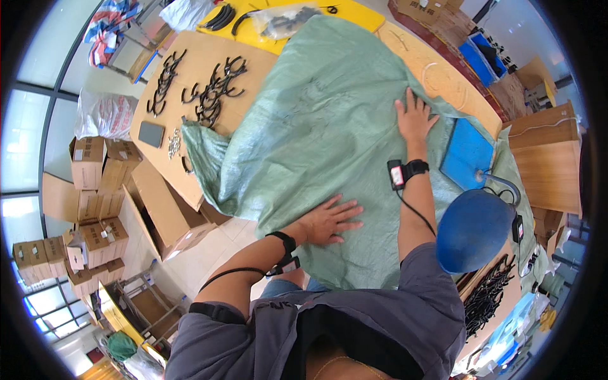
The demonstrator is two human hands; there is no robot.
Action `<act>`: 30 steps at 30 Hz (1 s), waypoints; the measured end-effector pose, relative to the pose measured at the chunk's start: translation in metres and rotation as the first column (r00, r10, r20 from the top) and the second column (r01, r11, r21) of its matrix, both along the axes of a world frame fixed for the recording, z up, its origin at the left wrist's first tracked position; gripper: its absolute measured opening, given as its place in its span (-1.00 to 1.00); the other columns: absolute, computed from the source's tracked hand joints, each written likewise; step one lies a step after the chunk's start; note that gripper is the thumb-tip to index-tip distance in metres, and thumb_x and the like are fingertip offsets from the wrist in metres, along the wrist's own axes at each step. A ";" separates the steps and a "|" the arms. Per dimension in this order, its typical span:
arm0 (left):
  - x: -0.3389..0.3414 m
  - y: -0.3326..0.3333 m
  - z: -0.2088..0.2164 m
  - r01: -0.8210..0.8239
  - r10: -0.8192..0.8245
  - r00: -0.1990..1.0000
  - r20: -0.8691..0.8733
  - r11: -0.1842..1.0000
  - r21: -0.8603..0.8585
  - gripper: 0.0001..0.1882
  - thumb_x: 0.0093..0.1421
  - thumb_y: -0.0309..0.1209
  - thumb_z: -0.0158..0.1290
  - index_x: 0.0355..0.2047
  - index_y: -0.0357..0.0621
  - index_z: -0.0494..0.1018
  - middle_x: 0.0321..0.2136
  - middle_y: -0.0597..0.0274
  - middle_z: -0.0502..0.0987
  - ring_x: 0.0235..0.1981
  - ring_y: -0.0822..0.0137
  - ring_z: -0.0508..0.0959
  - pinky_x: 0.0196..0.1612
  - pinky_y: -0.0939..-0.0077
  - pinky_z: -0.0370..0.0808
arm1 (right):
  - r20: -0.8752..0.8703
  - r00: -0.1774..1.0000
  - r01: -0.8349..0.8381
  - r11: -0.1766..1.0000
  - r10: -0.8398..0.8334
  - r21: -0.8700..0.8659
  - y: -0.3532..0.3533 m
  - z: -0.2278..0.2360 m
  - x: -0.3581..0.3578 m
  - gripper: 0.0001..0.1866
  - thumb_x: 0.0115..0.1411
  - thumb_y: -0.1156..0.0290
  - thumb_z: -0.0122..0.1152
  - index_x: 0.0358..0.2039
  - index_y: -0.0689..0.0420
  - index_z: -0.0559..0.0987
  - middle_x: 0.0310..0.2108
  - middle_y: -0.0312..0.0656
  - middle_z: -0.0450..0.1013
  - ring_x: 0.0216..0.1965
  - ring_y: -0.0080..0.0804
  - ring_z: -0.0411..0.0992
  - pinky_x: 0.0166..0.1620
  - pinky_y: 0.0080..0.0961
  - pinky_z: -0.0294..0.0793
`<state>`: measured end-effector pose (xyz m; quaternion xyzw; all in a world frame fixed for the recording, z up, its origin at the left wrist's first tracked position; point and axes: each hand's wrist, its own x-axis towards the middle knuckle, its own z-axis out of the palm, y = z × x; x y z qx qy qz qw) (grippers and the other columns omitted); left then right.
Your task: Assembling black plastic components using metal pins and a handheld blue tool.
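Note:
A large green woven plastic sheet (304, 133) covers much of the table and hangs over its near edge toward my lap. My left hand (328, 220) rests on its near part with the fingers spread. Farther off and to the right, my right hand (415, 119) lies on the sheet close to its right border, fingers also apart. Neither hand grips anything. Creases run across the sheet, and its left corner is bunched up. What lies beneath it is hidden.
Black curved parts (212, 92), a dark flat box (151, 134) and small metal pieces (174, 142) are on the table's left. A blue lamp-like head (476, 231) and blue plate (467, 154) stand right. Cardboard boxes (101, 237) stack left; an opened carton (161, 215) sits below the table.

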<state>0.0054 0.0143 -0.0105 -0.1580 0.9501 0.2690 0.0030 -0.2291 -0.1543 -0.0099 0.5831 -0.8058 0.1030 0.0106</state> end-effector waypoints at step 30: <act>0.059 -0.047 0.033 -0.357 0.360 0.932 -0.047 0.883 -0.307 -0.42 -0.10 -0.17 -0.11 -0.06 -0.05 0.02 -0.04 0.01 -0.04 -0.01 0.11 -0.03 -0.05 0.21 -0.02 | 0.126 0.978 -0.176 0.980 0.164 0.097 0.275 -0.004 0.131 -0.44 -0.10 0.08 -0.12 -0.04 -0.11 0.07 0.02 -0.06 -0.19 0.05 -0.12 -0.23 -0.03 -0.04 -0.27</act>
